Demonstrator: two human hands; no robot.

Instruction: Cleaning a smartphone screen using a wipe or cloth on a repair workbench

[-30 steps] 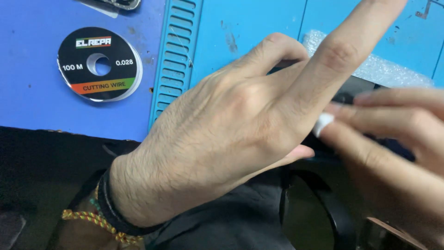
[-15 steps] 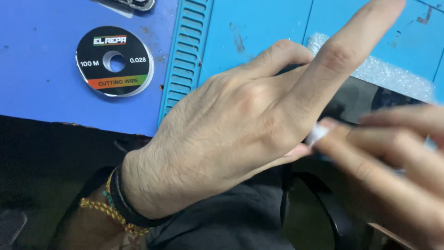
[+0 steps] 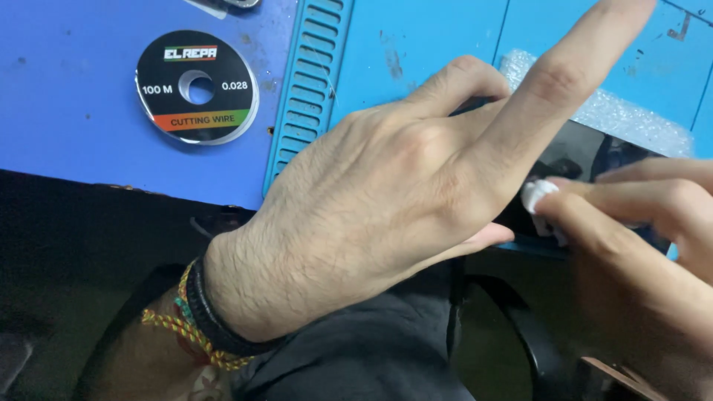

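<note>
My left hand lies across a dark glossy flat device on the blue work mat, pressing it down, with the index finger raised and stretched to the upper right. My right hand comes in from the right and pinches a small white wad against the device's surface. Most of the device is hidden under my hands. Braided bracelets circle my left wrist.
A black spool of cutting wire lies flat at the upper left on the darker blue mat. A ribbed groove strip runs down the mat's left side. Bubble wrap lies behind the device. Dark fabric is below.
My right hand has slid left along the device with the white wad. My left hand has stayed in place.
</note>
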